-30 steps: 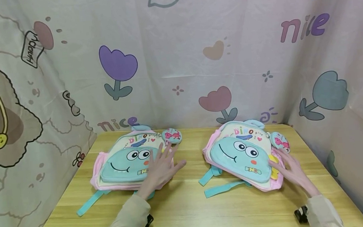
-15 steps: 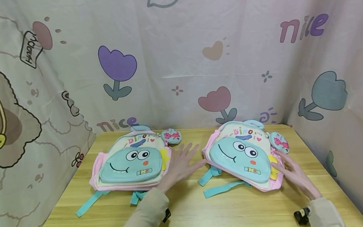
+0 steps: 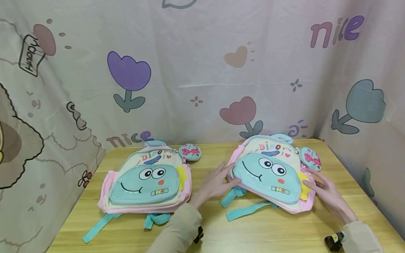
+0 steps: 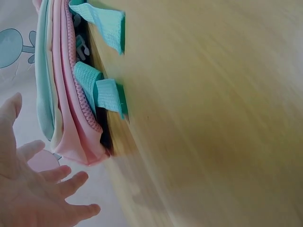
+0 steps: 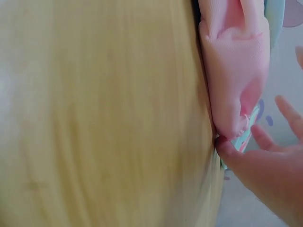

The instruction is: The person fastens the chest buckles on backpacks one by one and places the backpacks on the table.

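The right-hand children's backpack (image 3: 265,177) lies on its back, pink and cream with a blue smiling dinosaur pocket. My left hand (image 3: 213,186) is at its left side, fingers spread, and in the left wrist view a gap shows between that hand (image 4: 38,189) and the pink edge. At the opposite side, my right hand (image 3: 329,197) reaches over the yellow spikes with loose fingers. The right wrist view has one finger of this hand (image 5: 270,170) against the pink side pocket (image 5: 236,80). A matching backpack (image 3: 144,184) lies to the left, untouched.
Both backpacks rest on a wooden table (image 3: 241,243). Teal straps (image 3: 251,210) stick out toward the front, and a round charm (image 3: 310,158) hangs at the right backpack's upper corner. A printed curtain (image 3: 189,63) encloses the back and sides.
My left hand has moved right, from over the left backpack to the left side of the right backpack. The right hand stays about where it was. Both backpacks lie as before.
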`<state>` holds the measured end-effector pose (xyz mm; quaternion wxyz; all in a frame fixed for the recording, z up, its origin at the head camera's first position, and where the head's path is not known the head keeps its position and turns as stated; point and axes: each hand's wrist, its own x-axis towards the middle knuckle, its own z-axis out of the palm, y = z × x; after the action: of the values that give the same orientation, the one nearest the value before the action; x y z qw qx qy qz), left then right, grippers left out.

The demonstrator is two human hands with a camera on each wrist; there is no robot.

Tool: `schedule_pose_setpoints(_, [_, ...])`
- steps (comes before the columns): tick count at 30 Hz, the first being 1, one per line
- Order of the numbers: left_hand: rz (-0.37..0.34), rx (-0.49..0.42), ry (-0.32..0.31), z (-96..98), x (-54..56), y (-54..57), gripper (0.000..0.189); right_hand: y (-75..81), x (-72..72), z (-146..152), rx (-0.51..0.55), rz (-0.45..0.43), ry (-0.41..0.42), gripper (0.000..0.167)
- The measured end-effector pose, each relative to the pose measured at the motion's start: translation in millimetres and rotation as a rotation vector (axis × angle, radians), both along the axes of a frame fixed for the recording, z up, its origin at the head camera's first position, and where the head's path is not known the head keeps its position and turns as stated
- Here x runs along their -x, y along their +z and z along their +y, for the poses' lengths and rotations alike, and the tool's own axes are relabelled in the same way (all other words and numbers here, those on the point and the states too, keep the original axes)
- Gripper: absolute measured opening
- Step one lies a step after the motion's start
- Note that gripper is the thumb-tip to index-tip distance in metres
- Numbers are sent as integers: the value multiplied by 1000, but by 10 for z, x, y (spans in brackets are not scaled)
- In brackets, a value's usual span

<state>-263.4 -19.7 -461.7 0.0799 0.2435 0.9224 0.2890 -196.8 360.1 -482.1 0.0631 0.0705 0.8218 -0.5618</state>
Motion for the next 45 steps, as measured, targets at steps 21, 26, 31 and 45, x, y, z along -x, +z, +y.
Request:
schedule_pose_setpoints(21, [-26, 18, -17, 12, 12, -17, 75, 35, 47, -13, 128, -145, -116, 86])
schedule_pose_setpoints(26, [-27, 20, -34, 5, -8, -23, 79, 7, 42, -5, 103, -147, -102, 88])
schedule_pose_setpoints(31, [-12, 18, -50, -16, -14, -29, 82, 3, 31, 6, 229, -140, -115, 84])
schedule_pose_setpoints(45, [-22, 29, -22, -25, -23, -45, 83, 28, 34, -54, 422, -66, -119, 88])
